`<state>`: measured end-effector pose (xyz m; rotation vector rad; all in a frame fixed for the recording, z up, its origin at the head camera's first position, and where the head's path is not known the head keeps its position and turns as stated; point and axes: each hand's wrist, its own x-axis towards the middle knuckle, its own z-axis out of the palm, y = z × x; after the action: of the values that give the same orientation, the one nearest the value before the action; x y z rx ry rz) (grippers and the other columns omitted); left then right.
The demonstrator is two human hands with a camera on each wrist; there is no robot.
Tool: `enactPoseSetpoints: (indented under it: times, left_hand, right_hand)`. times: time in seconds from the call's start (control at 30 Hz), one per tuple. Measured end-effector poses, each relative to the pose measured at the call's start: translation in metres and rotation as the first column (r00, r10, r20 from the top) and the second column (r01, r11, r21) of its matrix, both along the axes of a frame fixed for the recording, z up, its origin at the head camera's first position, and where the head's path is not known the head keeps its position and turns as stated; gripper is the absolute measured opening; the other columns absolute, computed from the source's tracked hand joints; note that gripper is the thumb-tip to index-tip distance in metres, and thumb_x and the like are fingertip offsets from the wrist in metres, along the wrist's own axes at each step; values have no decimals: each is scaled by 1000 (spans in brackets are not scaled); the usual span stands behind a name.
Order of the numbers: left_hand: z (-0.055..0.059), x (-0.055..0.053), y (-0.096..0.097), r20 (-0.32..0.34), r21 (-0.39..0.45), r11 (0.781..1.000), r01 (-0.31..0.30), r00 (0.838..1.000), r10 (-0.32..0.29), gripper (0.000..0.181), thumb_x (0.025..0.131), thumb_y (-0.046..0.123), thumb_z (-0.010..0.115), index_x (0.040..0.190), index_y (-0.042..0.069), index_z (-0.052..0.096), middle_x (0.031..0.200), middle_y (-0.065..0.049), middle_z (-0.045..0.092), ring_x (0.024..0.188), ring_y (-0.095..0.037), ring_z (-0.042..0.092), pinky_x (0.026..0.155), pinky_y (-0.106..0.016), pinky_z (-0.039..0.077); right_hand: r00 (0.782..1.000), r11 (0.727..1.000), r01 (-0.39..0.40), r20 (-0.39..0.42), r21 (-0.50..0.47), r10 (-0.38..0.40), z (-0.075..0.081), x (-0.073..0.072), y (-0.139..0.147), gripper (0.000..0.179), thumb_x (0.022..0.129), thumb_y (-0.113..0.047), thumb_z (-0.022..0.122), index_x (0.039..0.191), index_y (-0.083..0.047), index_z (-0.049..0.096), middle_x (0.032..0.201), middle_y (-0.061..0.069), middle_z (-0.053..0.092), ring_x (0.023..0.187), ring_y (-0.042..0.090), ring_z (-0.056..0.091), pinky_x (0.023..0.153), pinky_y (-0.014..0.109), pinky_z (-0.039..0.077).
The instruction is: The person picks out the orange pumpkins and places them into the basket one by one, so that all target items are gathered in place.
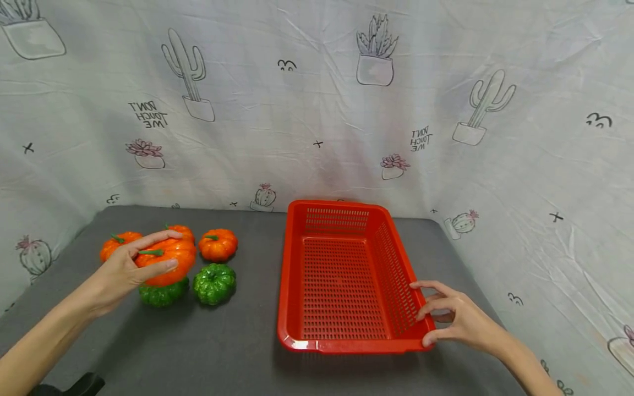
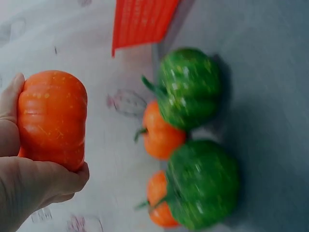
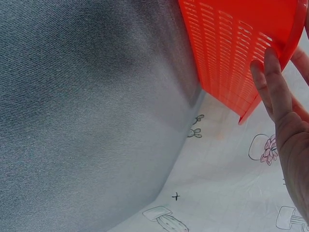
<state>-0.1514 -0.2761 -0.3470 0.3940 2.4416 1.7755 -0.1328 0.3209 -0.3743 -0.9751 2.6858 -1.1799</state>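
My left hand (image 1: pixel 119 272) grips an orange toy pumpkin (image 1: pixel 174 257) with a green stem, thumb on one side and fingers on the other. In the left wrist view this pumpkin (image 2: pixel 53 118) is raised above the others. Below it in the head view lie two green pumpkins, one partly hidden (image 1: pixel 164 293) and one in full view (image 1: pixel 214 284). At the basket's near right corner, my right hand (image 1: pixel 458 316) holds the rim of the red plastic basket (image 1: pixel 342 289), thumb at the corner and fingers along the right side. The basket holds nothing.
More orange pumpkins stand behind: one at the left (image 1: pixel 119 242), one partly hidden by the held pumpkin (image 1: pixel 184 231), and one nearer the basket (image 1: pixel 218 245). A dark grey tabletop (image 1: pixel 252 341) carries everything. A cactus-print cloth (image 1: pixel 317 110) hangs behind and at the sides.
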Motion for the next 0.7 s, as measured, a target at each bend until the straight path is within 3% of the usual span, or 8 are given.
enactPoseSetpoints:
  times: [0.27, 0.43, 0.7]
  left_hand:
    - [11, -12, 43, 13, 33, 998, 59, 998, -60, 45, 96, 14, 61, 139, 16, 47, 138, -2, 42, 107, -8, 56, 80, -28, 53]
    - [14, -24, 70, 60, 105, 991, 84, 994, -91, 46, 94, 15, 63, 138, 16, 48, 128, -8, 51, 100, -18, 60, 79, -33, 54]
    - [22, -50, 126, 17, 202, 964, 175, 983, -182, 47, 91, 12, 67, 135, 11, 50, 128, -13, 52, 101, -23, 58, 79, -33, 54]
  right_hand:
    - [1000, 1000, -10, 3, -12, 10, 3, 0, -1, 25, 67, -18, 86, 89, -18, 73, 129, 16, 47, 106, 7, 53, 69, 29, 57]
    - [999, 999, -33, -3, -25, 33, 3, 1, -1, 26, 68, -15, 86, 90, -17, 73, 129, 17, 46, 106, 7, 54, 68, 29, 57]
    - [1000, 999, -11, -14, -34, 10, 3, 3, 0, 27, 66, -14, 87, 89, -17, 73, 128, 17, 48, 108, 4, 53, 67, 29, 57]
